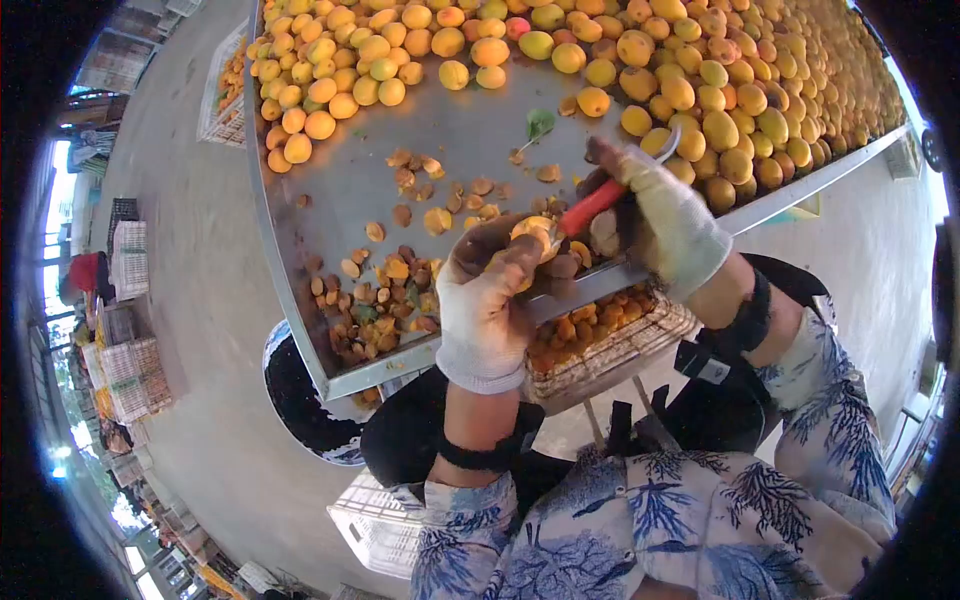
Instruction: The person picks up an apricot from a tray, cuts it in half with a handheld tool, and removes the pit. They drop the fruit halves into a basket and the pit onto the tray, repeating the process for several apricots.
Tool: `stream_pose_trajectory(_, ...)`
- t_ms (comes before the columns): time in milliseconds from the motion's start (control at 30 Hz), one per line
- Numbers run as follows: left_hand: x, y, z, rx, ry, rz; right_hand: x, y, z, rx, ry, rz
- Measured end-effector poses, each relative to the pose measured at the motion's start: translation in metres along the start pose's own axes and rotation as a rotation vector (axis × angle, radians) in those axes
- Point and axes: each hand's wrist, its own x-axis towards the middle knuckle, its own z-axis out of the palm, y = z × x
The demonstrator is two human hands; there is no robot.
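My left hand point(485, 305), in a white glove with dirty fingertips, is closed around an apricot point(536, 236) whose flesh looks cut open. My right hand point(678, 220), gloved too, grips a red-handled pitting tool point(592, 208). One end of the tool meets the apricot; a curved metal hook point(671, 143) sticks out at the other end. Both hands are over the near edge of a metal table point(400, 112). Loose apricot pits point(482, 187) and scraps lie on the metal beyond my left hand. The fingers partly hide the apricot and the tool's working end.
Whole apricots point(720, 130) are heaped along the far and right sides of the table. A crate point(610, 350) under the near edge holds orange apricot pieces point(588, 322). A dark-lined bucket point(310, 400) and a white crate point(380, 525) stand on the floor; stacked crates point(130, 375) line the left.
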Motion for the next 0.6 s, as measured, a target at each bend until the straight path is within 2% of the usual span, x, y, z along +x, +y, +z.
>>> stream_pose_trajectory(33,0.001,-0.001,0.002,-0.013,0.016,-0.007,0.002,0.0,-0.002,-0.003,-0.004,-0.002)
stream_pose_trajectory(100,0.004,0.0,0.003,-0.03,0.038,-0.009,0.003,0.0,0.0,0.036,0.112,0.134)
stream_pose_trajectory(167,0.007,0.003,-0.001,-0.192,0.018,-0.078,0.007,0.005,-0.001,0.086,0.082,0.144)
stream_pose_trajectory(333,0.009,-0.002,0.005,-0.141,0.086,0.015,0.009,0.012,0.002,0.217,0.052,0.158)
stream_pose_trajectory(533,0.013,-0.001,0.004,-0.133,0.113,0.062,0.0,0.012,0.012,0.252,-0.012,-0.038)
stream_pose_trajectory(600,0.012,-0.002,0.0,-0.141,0.127,0.084,0.0,0.01,0.013,0.139,-0.061,-0.168)
